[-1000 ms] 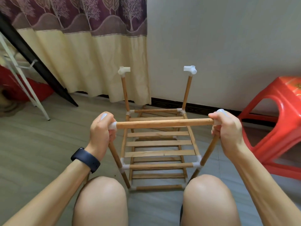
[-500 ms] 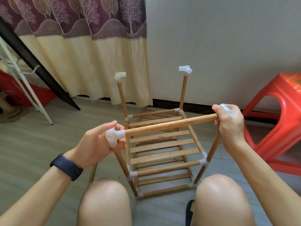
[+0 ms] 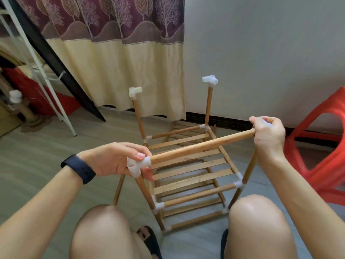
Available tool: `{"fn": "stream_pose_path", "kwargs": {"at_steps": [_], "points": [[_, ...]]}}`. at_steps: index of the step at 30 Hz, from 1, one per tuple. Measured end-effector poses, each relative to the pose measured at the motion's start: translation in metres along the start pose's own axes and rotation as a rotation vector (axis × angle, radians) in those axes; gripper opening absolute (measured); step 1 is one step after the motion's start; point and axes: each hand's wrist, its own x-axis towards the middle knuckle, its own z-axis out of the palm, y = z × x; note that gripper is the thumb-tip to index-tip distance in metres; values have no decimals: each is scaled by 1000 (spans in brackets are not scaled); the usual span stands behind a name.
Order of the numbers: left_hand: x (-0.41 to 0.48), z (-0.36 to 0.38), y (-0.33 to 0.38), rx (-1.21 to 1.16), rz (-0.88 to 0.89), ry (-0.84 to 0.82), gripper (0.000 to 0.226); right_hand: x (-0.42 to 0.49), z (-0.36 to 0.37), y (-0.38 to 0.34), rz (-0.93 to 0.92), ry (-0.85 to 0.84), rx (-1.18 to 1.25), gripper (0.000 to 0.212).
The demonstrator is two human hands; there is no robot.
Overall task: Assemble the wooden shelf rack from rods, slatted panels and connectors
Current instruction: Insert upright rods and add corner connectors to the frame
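The top rod (image 3: 201,146) slopes up from left to right across the near side of the rack (image 3: 188,169). The left hand (image 3: 113,159) pinches its white connector (image 3: 137,166) atop 1 upright (image 3: 144,189); the right hand (image 3: 268,136) clasps the other end.

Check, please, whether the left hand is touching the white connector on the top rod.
Touching: the head view shows the left hand pinching that connector.

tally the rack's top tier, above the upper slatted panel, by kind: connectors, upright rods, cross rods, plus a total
white corner connectors: 4
upright wooden rods: 4
horizontal wooden rod: 1
total: 9
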Motion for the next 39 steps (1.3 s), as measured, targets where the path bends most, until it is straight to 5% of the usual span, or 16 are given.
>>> {"fn": "stream_pose_path", "kwargs": {"at_steps": [5,9,13,15,17,19,20,22,24,28,30,32,35,39], "points": [[-1,5,-7,-67,42,94,34,14,39,-10,51,-44,-29,26],[11,40,10,-72,46,129,23,30,69,-23,98,-121,-174,55],[16,62,31,419,73,202,43,8,69,-34,2,-294,-398,94],[10,42,36,577,177,430,44,-30,56,-43,-128,-397,-407,95],[-1,-3,32,730,255,867,35,-78,41,-52,-282,-547,-462,88],[-11,-49,21,968,87,1219,37,-120,30,-62,-364,-773,-538,90],[-15,-67,12,1014,-60,1269,42,-133,27,-63,-383,-881,-613,91],[-20,-88,-3,888,-219,1197,44,-147,27,-58,-483,-989,-826,85],[-20,-89,-14,712,-167,1118,35,-145,28,-51,-658,-935,-983,64],[-25,-69,-16,756,-115,1138,25,-111,12,-39,-781,-923,-904,25],[-33,-53,-16,809,-104,1109,27,-90,-5,-37,-739,-957,-796,20],[-43,-34,-16,772,-53,1074,31,-70,-20,-33,-649,-936,-680,41],[-48,-8,-11,620,68,974,32,-43,-31,-19,-628,-686,-538,63],[-33,13,9,428,-19,630,24,-15,-26,-3,-669,-372,-546,35]]}}
